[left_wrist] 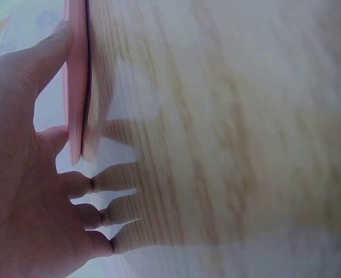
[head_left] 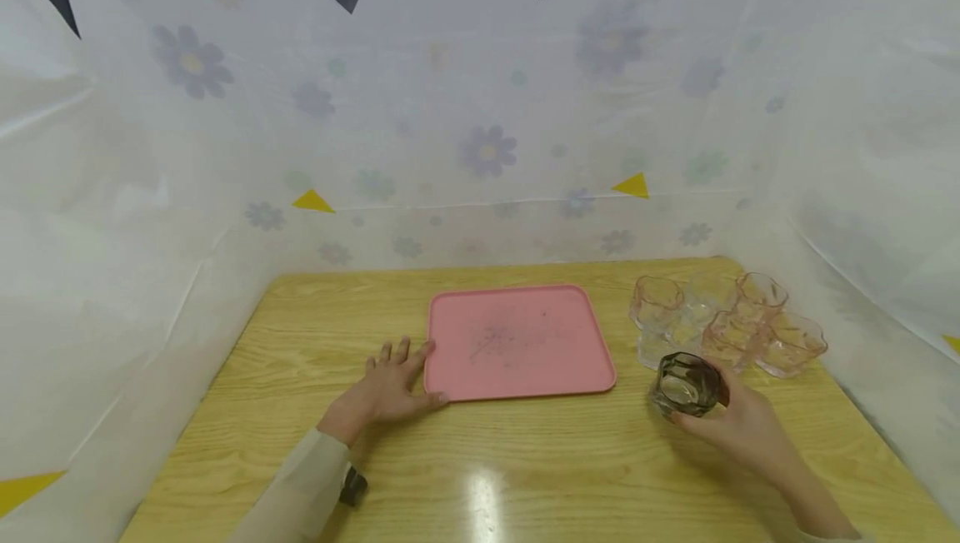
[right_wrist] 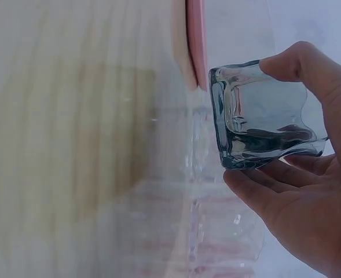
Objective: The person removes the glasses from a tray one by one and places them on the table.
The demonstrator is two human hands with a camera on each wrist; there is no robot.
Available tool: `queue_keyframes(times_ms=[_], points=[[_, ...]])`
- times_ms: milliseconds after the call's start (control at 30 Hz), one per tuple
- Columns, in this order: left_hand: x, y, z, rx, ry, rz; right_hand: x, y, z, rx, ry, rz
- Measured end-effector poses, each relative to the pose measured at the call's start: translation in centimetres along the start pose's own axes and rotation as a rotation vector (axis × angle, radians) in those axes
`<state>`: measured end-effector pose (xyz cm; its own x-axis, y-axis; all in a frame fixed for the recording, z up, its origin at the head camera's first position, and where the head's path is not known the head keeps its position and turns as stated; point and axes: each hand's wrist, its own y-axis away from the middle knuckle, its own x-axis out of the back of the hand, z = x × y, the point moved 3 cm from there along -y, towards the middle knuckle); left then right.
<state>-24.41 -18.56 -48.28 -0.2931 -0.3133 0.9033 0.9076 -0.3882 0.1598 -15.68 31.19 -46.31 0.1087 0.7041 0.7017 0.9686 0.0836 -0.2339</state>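
My left hand [head_left: 390, 389] lies spread at the left edge of the pink tray [head_left: 517, 343], its thumb and forefinger touching the rim. In the left wrist view the other fingertips [left_wrist: 98, 243] rest on the wood. On the right, my right hand [head_left: 750, 430] grips a dark grey, wavy-sided glass [head_left: 684, 385] between thumb and fingers. Raised above the table, the glass [right_wrist: 268, 116] has its thick base facing the wood in the right wrist view. Behind it stand several pink-tinted glasses [head_left: 789, 343] and clear glasses [head_left: 654, 347].
The tray has dark specks on its floor. A wooden table [head_left: 525, 460] bears everything, with pale flower-printed sheeting [head_left: 487, 218] along its back and sides. Close to the right table edge, the glasses stand crowded together.
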Motion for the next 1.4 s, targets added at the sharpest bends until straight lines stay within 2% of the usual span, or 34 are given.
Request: queue_keyframes(times_ms=[267,367,567,767,967,1233,1400], points=[[0.1,0.2,0.0,0.007,0.009,0.000,1.9,1.0,2.9,-0.195,0.127,-0.039],[0.1,0.2,0.1,0.006,0.015,-0.001,2.6,1.1,3.8,-0.237,0.157,-0.031],[0.1,0.2,0.0,0.002,0.013,0.006,3.6,1.1,5.3,-0.266,0.184,0.001],[0.0,0.1,-0.1,0.002,0.010,-0.002,4.7,1.1,6.4,-0.326,0.172,-0.052],[-0.1,0.0,-0.2,0.006,0.001,0.001,5.5,1.0,7.1,-0.322,0.187,-0.050],[0.0,0.1,0.0,0.010,0.006,-0.008,5.8,1.1,8.0,-0.369,0.158,-0.114],[0.0,0.0,0.0,0.011,0.001,-0.006,5.9,0.9,8.1,-0.343,0.151,-0.102]])
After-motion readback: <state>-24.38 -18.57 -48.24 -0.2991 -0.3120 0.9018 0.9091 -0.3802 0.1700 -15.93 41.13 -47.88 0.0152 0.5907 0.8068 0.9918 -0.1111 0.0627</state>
